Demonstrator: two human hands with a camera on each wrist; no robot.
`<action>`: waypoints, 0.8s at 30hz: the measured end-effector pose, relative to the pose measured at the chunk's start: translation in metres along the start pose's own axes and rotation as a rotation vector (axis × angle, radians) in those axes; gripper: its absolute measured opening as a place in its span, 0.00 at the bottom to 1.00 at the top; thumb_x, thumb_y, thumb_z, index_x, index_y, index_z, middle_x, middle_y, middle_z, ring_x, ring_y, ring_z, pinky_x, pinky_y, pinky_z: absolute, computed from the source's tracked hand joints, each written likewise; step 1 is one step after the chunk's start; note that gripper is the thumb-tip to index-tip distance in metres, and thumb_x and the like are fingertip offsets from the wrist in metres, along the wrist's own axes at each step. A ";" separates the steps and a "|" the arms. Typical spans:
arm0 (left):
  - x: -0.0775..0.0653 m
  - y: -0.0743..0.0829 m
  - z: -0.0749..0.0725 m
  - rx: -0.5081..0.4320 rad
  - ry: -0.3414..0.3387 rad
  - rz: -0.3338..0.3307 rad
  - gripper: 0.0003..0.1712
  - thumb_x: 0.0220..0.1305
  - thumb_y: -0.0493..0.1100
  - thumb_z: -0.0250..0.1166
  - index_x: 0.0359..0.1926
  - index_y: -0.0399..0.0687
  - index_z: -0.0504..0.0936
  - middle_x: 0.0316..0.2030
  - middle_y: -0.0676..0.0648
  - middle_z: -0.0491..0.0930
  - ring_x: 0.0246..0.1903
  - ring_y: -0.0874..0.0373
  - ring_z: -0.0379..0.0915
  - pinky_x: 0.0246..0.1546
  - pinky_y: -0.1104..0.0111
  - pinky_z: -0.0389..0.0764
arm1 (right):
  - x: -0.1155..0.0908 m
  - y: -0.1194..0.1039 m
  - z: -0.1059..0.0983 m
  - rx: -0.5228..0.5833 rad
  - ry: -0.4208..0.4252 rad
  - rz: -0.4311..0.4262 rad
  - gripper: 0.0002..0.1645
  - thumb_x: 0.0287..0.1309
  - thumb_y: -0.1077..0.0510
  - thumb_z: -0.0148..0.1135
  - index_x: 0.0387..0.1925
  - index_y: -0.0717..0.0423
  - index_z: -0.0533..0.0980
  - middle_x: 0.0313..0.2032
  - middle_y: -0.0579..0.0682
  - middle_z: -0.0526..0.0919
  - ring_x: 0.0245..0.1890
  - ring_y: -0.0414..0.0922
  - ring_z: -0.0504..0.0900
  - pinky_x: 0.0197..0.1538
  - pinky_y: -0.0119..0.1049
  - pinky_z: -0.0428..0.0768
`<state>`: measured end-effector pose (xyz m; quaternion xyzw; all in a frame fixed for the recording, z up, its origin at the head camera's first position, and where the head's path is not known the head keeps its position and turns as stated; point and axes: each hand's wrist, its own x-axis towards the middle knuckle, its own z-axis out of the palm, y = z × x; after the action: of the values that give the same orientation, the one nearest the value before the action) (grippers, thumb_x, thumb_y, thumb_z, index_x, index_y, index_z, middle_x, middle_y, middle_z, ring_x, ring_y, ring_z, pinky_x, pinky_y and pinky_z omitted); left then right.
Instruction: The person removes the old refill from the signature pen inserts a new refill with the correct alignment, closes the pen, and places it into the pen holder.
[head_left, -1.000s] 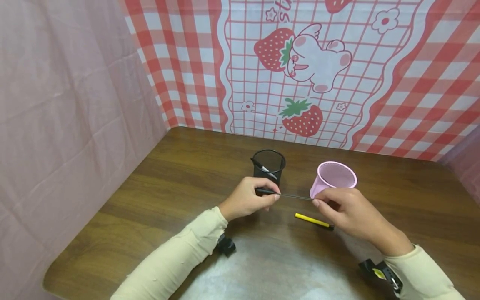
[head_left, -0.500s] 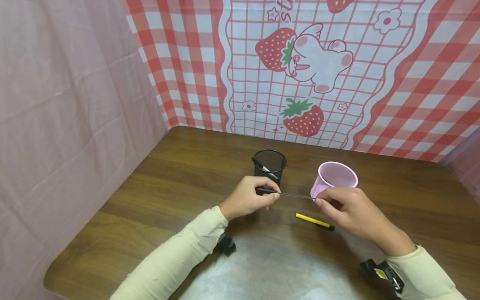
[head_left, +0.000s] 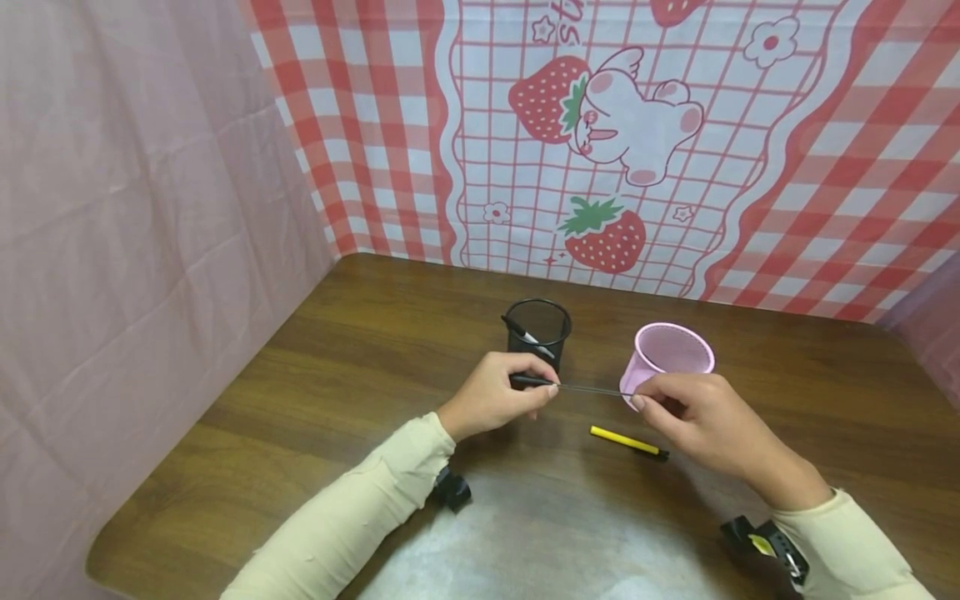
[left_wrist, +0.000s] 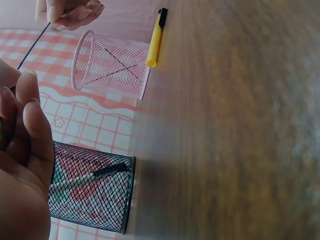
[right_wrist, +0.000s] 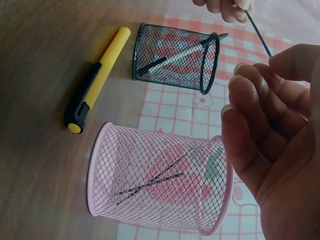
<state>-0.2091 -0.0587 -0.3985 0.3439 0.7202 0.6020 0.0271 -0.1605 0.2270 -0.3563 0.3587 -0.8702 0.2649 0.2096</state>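
My left hand (head_left: 501,393) pinches the thicker black end of a slim rod-like tool (head_left: 596,390), in front of the black cup. Its thin dark shaft stretches across to my right hand (head_left: 705,423), where thumb and fingertips pinch the far end near the pink mesh cup (head_left: 637,371). The exact kind of tool cannot be told. Inside the black mesh cup (right_wrist: 175,55) leans a black and white marker (right_wrist: 182,53). Two thin dark sticks (right_wrist: 155,181) lie crossed within the pink cup. A yellow pen-like thing with a black clip (right_wrist: 97,75) lies on the table below the hands.
The brown wooden table (head_left: 300,417) carries both cups, side by side. Behind it hangs a red and white checked cloth (head_left: 390,150) with strawberries. A pale pink curtain (head_left: 150,250) borders the left side.
My right hand has shifted very slightly to the right and up, and a little more of the thin shaft shows between the hands. My left hand keeps its grip in place.
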 end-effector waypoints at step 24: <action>0.000 0.001 0.000 -0.003 0.015 -0.013 0.07 0.64 0.36 0.69 0.42 0.37 0.86 0.24 0.48 0.81 0.20 0.55 0.78 0.22 0.66 0.81 | -0.001 0.003 -0.003 0.041 0.012 0.003 0.20 0.49 0.70 0.72 0.29 0.39 0.80 0.24 0.30 0.74 0.22 0.31 0.71 0.26 0.22 0.70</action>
<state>-0.2089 -0.0588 -0.3979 0.3347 0.7216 0.6055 0.0258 -0.1611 0.2311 -0.3555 0.3599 -0.8639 0.2852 0.2069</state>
